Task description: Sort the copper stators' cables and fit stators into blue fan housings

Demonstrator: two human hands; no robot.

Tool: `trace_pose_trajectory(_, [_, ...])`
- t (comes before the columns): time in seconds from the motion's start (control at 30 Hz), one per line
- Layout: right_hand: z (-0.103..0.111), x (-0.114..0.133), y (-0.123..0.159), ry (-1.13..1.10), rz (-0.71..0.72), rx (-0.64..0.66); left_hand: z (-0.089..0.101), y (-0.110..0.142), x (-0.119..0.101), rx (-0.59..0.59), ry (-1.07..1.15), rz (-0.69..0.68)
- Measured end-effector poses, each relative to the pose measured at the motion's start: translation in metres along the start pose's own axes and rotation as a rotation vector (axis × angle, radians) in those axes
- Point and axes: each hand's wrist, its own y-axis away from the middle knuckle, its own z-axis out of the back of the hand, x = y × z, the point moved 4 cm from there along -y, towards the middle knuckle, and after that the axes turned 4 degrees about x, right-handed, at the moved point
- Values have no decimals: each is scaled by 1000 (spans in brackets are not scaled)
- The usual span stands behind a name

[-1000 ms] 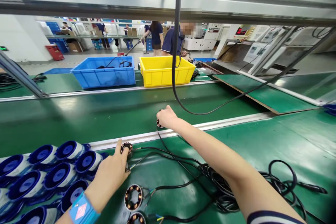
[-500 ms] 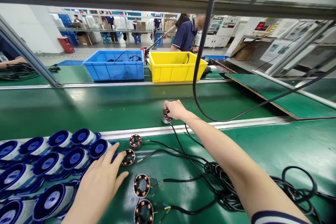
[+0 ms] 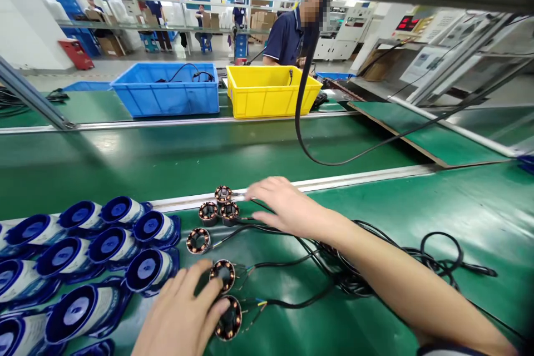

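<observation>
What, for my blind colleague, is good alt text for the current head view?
Left hand over the two nearest of six copper-wound rings on a green bench; right hand open by the farthest. Black cables trail right; blue-and-white round parts fill the left; a blue bin and yellow bin sit behind.

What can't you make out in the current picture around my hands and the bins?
In the head view:
Left hand: it covers its contact with the nearest copper-wound rings, so whether it holds them is unclear.
Right hand: blurred at its tips, probably by motion.
Yellow bin and blue bin: front sides hide their floors.
Cable bundle: right forearm partly covers it.
Leftmost blue housings: cut off by the left edge.
</observation>
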Motion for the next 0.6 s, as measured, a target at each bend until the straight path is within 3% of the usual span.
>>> trace_pose_trajectory(0.1, [-9, -30, 118, 16, -151, 140, -8, 12, -15, -25, 57, -66])
trace_pose_trajectory(0.2, [-41, -75, 238, 51, -519, 242, -13, 17, -19, -46, 54, -24])
trace_pose_trajectory(0.3, [-68, -106, 311, 61, -840, 287, -16, 13, -18, -25, 32, 43])
trace_pose_trajectory(0.37, [-72, -107, 324, 16, -875, 265, -20, 7, -17, 0, 9, 69])
trace_pose_trajectory(0.6, [-54, -96, 300, 31, -858, 228, -35, -5, 7, 104, -113, 126])
